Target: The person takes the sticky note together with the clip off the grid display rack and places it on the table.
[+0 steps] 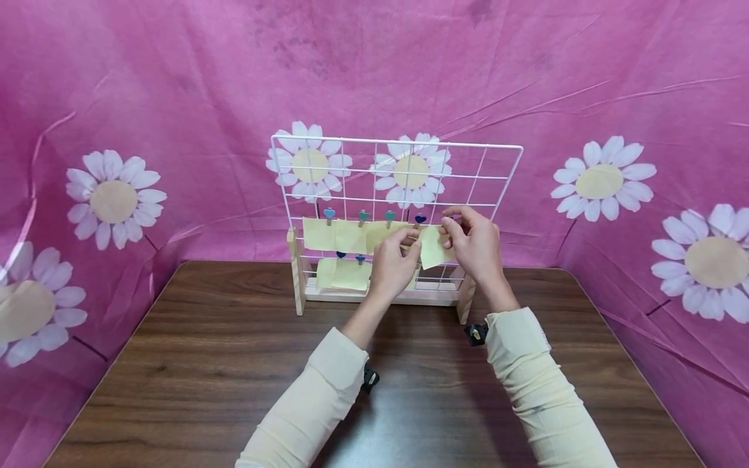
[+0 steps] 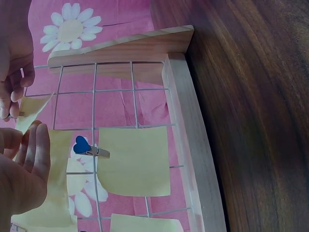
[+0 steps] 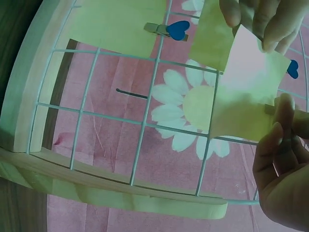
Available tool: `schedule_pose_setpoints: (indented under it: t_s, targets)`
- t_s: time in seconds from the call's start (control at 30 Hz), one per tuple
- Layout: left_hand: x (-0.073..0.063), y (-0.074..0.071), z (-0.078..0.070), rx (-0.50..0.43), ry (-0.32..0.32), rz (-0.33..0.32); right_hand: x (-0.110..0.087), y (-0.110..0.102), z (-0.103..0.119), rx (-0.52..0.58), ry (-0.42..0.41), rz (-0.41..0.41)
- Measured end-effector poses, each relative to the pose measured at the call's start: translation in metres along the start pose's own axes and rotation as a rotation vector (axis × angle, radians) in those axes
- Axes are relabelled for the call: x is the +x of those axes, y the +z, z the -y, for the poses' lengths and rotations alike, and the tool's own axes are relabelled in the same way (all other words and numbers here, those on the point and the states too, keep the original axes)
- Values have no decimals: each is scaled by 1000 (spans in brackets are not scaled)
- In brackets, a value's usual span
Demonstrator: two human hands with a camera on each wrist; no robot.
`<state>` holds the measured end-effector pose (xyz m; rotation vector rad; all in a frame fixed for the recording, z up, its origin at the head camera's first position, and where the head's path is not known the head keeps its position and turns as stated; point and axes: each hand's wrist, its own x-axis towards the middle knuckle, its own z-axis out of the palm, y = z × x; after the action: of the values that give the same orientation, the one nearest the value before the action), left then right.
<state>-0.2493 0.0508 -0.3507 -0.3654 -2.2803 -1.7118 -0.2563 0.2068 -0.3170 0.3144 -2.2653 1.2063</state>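
Note:
A loose yellow sticky note (image 1: 432,248) is held up at the right of the upper row on a white wire grid (image 1: 468,174). My left hand (image 1: 394,263) pinches the left edge of this note. On its other side my right hand (image 1: 474,244) pinches a small wooden clothespin (image 3: 269,109) at the note's edge. The clothespin's grip end is hidden by the fingers. Beside the held note, a clothespin with a dark blue heart (image 1: 420,219) sits on the grid. More yellow notes (image 1: 350,236) hang to the left.
The grid stands in a wooden base with a left foot (image 1: 296,273) and a right foot (image 1: 465,300) on a brown wooden table (image 1: 234,377). A lower row of notes (image 1: 351,274) hangs under the upper one. Pink flowered cloth (image 1: 205,84) surrounds the table.

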Motion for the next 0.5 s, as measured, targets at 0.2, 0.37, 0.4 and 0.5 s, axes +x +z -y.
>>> schedule_pose_setpoints:
  t_s: [0.2,0.37,0.4,0.5]
  targets:
    - [-1,-2,1,-30,12,13,-1,0,1,16,-16,-51]
    - [-4,-7,4,-26,-7,18,-1,-3,5,31,-38,-71]
    - [-4,-8,4,-26,-6,20,-1,-3,5,34,-40,-72]
    - [-5,-12,6,-34,-4,24,-2,-5,6,50,-41,-73]
